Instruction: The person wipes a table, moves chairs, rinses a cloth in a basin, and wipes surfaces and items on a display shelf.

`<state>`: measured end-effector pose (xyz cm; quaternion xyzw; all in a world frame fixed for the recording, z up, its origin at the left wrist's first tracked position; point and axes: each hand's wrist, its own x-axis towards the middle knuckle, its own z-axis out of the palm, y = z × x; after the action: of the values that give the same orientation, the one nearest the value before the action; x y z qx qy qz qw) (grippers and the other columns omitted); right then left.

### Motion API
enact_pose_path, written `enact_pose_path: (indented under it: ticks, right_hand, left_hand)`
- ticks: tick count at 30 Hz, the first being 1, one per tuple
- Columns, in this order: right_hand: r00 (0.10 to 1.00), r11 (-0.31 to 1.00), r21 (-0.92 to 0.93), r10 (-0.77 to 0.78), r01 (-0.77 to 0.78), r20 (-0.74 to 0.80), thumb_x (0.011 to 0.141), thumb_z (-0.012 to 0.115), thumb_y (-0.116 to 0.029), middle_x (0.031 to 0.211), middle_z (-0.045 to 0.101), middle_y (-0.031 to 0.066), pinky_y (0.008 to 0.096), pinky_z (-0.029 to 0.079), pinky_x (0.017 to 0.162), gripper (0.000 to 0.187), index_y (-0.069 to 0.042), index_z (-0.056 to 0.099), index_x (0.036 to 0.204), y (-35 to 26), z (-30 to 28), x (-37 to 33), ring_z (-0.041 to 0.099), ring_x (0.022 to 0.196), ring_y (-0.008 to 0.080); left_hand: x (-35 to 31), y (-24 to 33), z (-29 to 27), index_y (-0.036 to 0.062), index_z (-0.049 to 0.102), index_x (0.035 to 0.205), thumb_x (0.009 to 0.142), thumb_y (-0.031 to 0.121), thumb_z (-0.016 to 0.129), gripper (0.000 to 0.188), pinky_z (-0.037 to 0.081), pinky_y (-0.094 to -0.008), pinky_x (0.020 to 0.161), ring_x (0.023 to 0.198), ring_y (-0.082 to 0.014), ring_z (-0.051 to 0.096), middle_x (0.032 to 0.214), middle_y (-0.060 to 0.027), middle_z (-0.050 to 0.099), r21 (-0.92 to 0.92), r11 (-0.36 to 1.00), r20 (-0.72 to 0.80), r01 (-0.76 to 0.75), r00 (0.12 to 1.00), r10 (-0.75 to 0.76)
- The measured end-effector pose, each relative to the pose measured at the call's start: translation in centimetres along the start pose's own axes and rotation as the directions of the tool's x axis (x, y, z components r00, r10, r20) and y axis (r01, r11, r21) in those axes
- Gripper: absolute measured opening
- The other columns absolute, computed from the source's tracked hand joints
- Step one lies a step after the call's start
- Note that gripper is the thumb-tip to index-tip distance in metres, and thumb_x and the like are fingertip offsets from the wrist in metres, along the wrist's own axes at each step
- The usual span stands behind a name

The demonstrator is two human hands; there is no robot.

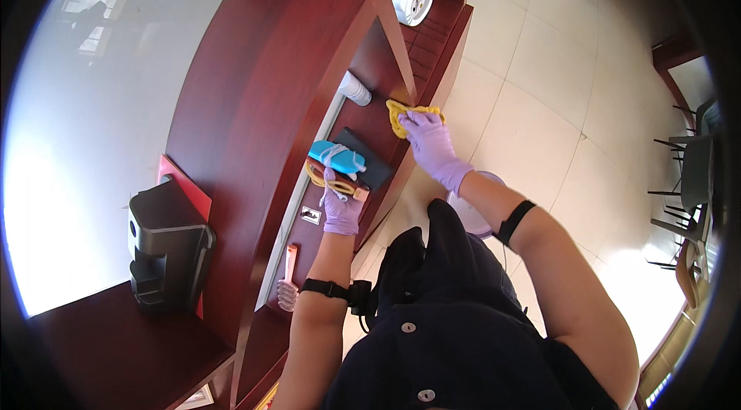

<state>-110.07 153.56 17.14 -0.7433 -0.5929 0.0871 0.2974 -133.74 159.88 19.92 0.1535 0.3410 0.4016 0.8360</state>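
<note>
My right hand (434, 149), in a purple glove, presses a yellow cloth (398, 118) onto the front edge of a reddish-brown wooden shelf, beside an upright divider. My left hand (340, 213), gloved the same way, is on the shelf further left, its fingers closed at a white cord (323, 192). The cord winds around a bright blue oblong case (335, 156). A tan loop-shaped thing (340, 185) lies at these fingertips; its kind I cannot make out. Under the blue case is a dark flat thing (373, 165).
White stacked cups (355, 89) stand deeper on the shelf. A pink hairbrush (289, 280) lies nearer me, past a wall socket (310, 215). A black machine (166, 240) sits on the left ledge, a cat-shaped white item (414, 0) beyond the divider. A round pale tub (477, 209) is on the tiled floor.
</note>
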Motion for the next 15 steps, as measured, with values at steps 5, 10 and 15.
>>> enact_pose_path:
  ticks: [5,10,15]
  right_hand:
    - [0.980,0.980,0.161,0.141,-0.118,-0.138,0.084,0.059,-0.005,0.120,0.056,0.0148,0.0441,0.048,0.092,0.045,-0.008,0.056,0.129,-4.3,2.0,-5.3,0.055,0.105,0.0368]
    - [0.959,0.847,0.449,0.242,-0.283,0.147,0.091,0.056,-0.010,0.119,0.053,0.0213,0.0455,0.047,0.092,0.045,-0.006,0.050,0.135,-5.7,1.9,-8.0,0.054,0.107,0.0394]
    - [0.947,0.865,0.386,0.295,-0.320,0.126,0.092,0.057,-0.017,0.118,0.054,0.0233,0.0453,0.047,0.093,0.060,-0.009,0.034,0.147,-4.1,-1.7,-2.1,0.057,0.107,0.0397]
  left_hand:
    - [3.1,-1.3,0.5,0.0189,0.060,0.110,0.095,0.026,0.064,0.018,0.052,-0.0379,0.059,0.079,-0.0157,0.064,0.091,0.0035,0.065,-0.145,0.987,-0.285,-0.066,0.958,0.022]
    - [6.1,-1.1,2.3,0.0089,0.056,0.100,0.090,0.006,0.065,0.014,0.047,-0.0343,0.051,0.064,-0.0162,0.059,0.077,-0.0021,0.059,0.284,0.947,-0.267,-0.150,0.936,0.229]
    - [7.8,-1.8,4.8,0.0059,0.052,0.112,0.082,-0.009,0.065,0.036,0.058,-0.0360,0.074,0.081,-0.0238,0.068,0.095,-0.0072,0.064,0.454,0.852,-0.242,-0.261,0.884,0.400]
